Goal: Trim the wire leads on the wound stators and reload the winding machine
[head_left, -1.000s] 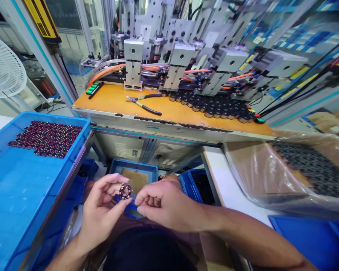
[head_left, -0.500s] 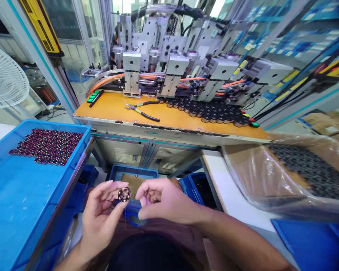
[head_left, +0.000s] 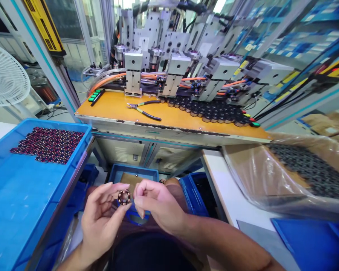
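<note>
A small ring [head_left: 120, 197] in the left hand [head_left: 100, 218]

The ring is low in the frame, a bit left of the middle. The left hand pinches it between thumb and fingers, and we can see its round hole. The right hand [head_left: 159, 205] is just beside it, with its fingers curled in close. I can't tell if they hold anything. At the left of the frame, a big blue tray [head_left: 14, 203] has lots of dark and red parts [head_left: 52, 143]. Near the top middle, pliers [head_left: 145, 110] lie open on an orange table [head_left: 107, 113].
</note>
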Tool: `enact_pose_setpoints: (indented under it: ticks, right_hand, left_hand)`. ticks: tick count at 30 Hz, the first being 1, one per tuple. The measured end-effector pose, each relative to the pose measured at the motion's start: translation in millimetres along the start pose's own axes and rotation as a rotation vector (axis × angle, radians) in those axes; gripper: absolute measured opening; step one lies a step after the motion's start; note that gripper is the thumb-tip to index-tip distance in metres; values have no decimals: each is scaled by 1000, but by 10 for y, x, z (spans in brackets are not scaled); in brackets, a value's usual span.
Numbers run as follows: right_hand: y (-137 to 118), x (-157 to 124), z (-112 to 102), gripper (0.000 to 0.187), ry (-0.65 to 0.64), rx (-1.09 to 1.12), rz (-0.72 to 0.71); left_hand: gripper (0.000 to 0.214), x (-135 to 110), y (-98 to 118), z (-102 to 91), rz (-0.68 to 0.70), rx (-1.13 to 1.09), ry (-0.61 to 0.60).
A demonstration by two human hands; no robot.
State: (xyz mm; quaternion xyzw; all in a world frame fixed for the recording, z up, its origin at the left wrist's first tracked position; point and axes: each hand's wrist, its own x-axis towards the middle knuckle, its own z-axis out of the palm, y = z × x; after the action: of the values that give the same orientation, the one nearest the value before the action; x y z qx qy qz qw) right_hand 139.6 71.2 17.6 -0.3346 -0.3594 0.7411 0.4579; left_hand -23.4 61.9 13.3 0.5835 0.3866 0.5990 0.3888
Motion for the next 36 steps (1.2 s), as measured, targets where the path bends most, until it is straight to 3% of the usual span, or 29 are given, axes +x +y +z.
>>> enact_pose_setpoints:
  ticks: [5,9,12,18,23,27,32,36]
  right_hand:
    - [-55,-83,-26,36,-3,-106,97]
    - [-225,-51,9,41,31,-220,26]
    - [-200,-39,28,39,10,-226,-27]
    - [-143,-120,-49,41,-3,-221,20]
    - [-352,-110,-6,37,-23,-338,-2]
    - [-371,-80,22,31,-22,-446,-4]
    - [-431,-109,-45,25,-101,-450,-6]
    - [-609,-125,-90,23,-132,-457,87]
  left_hand:
    - [60,-2,12,-47,-21,-25,8]
    - [66,-64,-23,-93,40,10,-120]
    - [66,-87,-26,-96,50,6,-163]
    - [41,-31,35,-127,-191,-160,-220]
    - [34,38,73,-150,-159,-95,-312]
    - [33,72,79,-131,-207,-96,-393]
    - [27,78,34,-127,-293,-212,-341]
    - [26,64,26,-155,-396,-359,-343]
